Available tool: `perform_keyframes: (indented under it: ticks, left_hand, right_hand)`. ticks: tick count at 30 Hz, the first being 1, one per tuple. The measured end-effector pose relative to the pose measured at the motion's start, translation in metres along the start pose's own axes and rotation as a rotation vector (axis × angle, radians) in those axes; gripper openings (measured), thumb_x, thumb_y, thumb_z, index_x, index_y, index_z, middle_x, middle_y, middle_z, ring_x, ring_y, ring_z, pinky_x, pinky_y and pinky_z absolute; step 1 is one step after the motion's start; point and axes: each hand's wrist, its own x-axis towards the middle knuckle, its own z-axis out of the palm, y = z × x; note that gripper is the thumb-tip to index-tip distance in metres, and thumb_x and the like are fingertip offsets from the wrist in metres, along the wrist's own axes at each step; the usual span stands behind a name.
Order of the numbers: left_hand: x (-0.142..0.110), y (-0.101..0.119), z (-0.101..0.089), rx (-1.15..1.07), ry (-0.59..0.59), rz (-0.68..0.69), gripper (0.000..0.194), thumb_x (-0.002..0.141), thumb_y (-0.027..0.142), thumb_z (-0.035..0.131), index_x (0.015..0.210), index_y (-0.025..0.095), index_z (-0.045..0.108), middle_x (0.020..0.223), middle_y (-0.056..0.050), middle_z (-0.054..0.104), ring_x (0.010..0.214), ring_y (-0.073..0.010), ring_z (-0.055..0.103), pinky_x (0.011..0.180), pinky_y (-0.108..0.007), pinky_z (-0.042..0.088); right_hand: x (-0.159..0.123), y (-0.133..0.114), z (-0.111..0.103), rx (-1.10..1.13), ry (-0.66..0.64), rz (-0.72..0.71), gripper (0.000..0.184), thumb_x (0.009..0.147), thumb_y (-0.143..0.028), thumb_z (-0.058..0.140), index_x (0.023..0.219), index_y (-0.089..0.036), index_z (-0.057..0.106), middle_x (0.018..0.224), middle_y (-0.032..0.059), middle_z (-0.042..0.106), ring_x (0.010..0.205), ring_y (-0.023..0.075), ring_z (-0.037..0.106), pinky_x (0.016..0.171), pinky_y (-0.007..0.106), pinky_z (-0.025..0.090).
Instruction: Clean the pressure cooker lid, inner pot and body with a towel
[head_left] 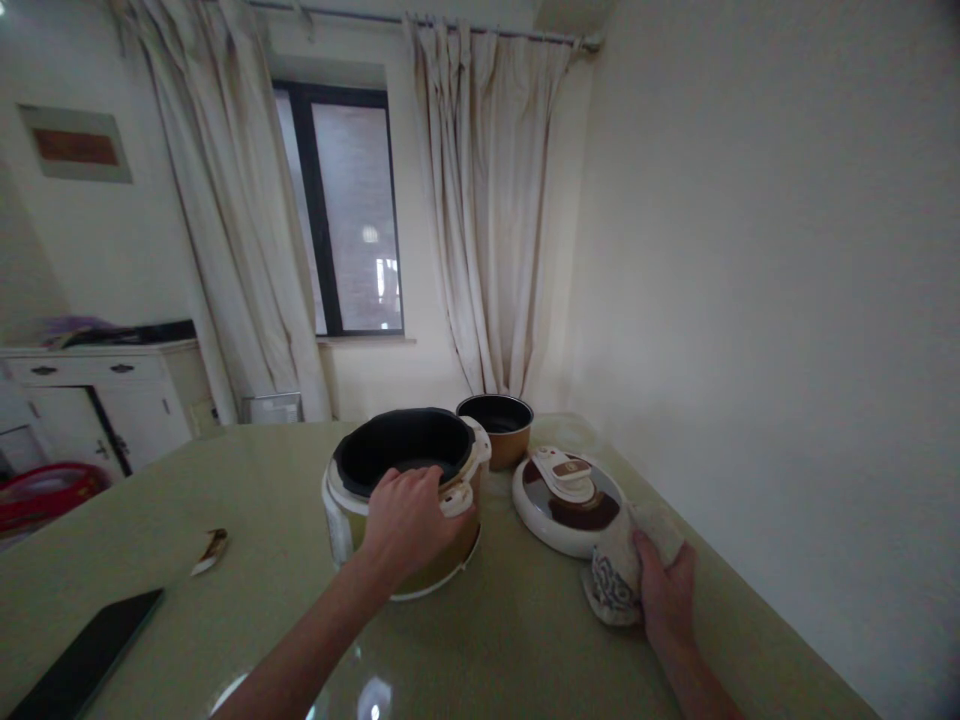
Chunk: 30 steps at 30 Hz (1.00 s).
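An electric pressure cooker with a white rim and a black inner pot stands lidless on the table. My left hand is closed on the cooker's near right rim, fingers bent over the edge and thumb by the white side handle. The fingertips are partly hidden inside. On the right, my right hand grips a bunched pale cloth with a dark pattern. The cloth is against the near edge of the white and brown cooker lid, which lies on the table.
A second pot, brown outside and dark inside, stands behind the lid. At left on the green table lie a dark flat device and a small brown and white scrap. A wall borders the table's right side.
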Motion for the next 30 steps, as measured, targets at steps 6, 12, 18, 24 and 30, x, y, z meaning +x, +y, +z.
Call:
perform_keyframes:
  ticks: [6,12,18,24,30]
  left_hand:
    - [-0.018,0.083,0.004,-0.121,0.068,0.066,0.037,0.088,0.053,0.07,0.093,0.016,0.074,0.09,-0.014,0.079,0.09,-0.0328,0.075,0.091,-0.046,0.046]
    - [-0.022,0.12,0.01,-0.183,0.124,0.112,0.032,0.088,0.046,0.072,0.088,0.014,0.074,0.083,-0.014,0.076,0.084,-0.0316,0.074,0.089,-0.048,0.048]
    - [-0.036,0.091,0.012,-0.224,0.341,0.241,0.079,0.089,0.069,0.071,0.144,0.012,0.063,0.122,-0.019,0.077,0.111,-0.0358,0.071,0.107,-0.055,0.042]
    - [-0.062,0.007,0.046,-0.27,0.568,0.221,0.111,0.082,0.075,0.076,0.168,0.023,0.031,0.171,-0.022,0.037,0.16,-0.0478,0.028,0.126,-0.068,0.022]
    - [-0.065,-0.009,0.069,-0.487,0.529,0.011,0.117,0.072,0.069,0.087,0.166,0.025,0.032,0.176,-0.023,0.023,0.161,-0.0509,0.025,0.118,-0.072,0.039]
  right_hand:
    - [-0.002,0.002,-0.002,-0.027,-0.009,0.032,0.07,0.069,-0.073,0.074,0.113,-0.022,0.054,0.105,0.0062,0.067,0.098,0.0303,0.065,0.088,0.046,0.056]
    - [-0.006,-0.002,-0.006,-0.015,-0.02,-0.013,0.07,0.07,-0.074,0.074,0.111,-0.022,0.052,0.102,0.0053,0.066,0.095,0.0299,0.065,0.082,0.044,0.055]
    - [-0.017,-0.02,-0.011,-0.027,-0.031,-0.154,0.07,0.074,-0.072,0.073,0.117,-0.019,0.062,0.114,0.0115,0.07,0.105,0.033,0.066,0.094,0.048,0.053]
    - [-0.077,-0.041,0.016,0.086,-0.225,-0.235,0.059,0.083,-0.064,0.073,0.122,-0.02,0.067,0.12,0.0126,0.074,0.112,0.0329,0.069,0.098,0.048,0.055]
    - [-0.107,-0.072,0.066,0.255,-0.299,-0.183,0.065,0.089,-0.065,0.067,0.133,-0.017,0.067,0.138,0.0162,0.071,0.129,0.0339,0.064,0.111,0.051,0.05]
